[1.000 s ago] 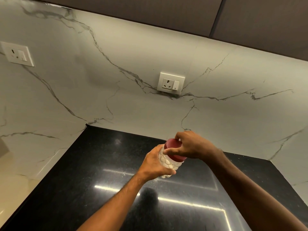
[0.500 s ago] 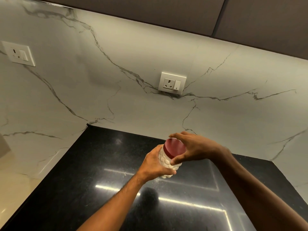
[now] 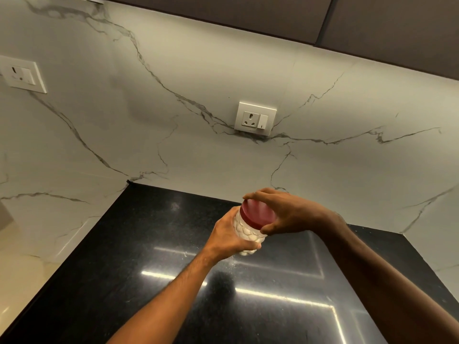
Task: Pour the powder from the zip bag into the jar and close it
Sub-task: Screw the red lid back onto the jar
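Note:
A clear, bumpy-walled jar (image 3: 246, 232) with white powder inside stands on the black countertop (image 3: 154, 244). My left hand (image 3: 227, 235) wraps around its body from the left. A dark red lid (image 3: 258, 213) sits on top of the jar. My right hand (image 3: 285, 211) grips the lid's rim, fingers over the far edge and thumb at the near right. No zip bag is in view.
A little white powder is scattered on the counter beside the jar's base. White marble walls meet at the corner on the left. One wall socket (image 3: 255, 119) is straight behind the jar, another socket (image 3: 21, 75) at far left. Dark cabinets (image 3: 372, 23) hang above.
My right hand has turned on the lid: a second ago it covered most of the top, now the fingers are spread along the rim and the red top shows. The jar stays put.

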Demonstrator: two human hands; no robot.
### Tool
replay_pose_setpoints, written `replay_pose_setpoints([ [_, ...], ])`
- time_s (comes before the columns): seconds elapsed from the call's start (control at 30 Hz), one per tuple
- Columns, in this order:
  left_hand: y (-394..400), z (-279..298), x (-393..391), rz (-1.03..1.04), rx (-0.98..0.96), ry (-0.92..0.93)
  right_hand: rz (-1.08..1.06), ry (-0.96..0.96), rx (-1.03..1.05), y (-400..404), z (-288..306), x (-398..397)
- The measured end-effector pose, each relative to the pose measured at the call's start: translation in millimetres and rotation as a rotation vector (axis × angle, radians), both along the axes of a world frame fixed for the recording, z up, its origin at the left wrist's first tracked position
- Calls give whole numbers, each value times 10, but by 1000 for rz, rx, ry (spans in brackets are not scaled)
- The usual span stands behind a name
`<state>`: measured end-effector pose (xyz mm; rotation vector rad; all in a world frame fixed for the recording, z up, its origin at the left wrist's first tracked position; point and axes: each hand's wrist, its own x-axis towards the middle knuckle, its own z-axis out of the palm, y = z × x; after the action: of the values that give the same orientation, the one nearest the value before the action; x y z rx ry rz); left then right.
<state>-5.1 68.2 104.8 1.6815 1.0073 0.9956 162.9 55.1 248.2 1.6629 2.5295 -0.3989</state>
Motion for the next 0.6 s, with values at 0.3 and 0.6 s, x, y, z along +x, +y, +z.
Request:
replay_pose_setpoints([
  [0.3,27,10,3,8,7,-20,-69,0,60,7,-37,-18],
  [0.6,29,21,-16,-7,15,-23,-141,-40,173,-30,-12,-80],
])
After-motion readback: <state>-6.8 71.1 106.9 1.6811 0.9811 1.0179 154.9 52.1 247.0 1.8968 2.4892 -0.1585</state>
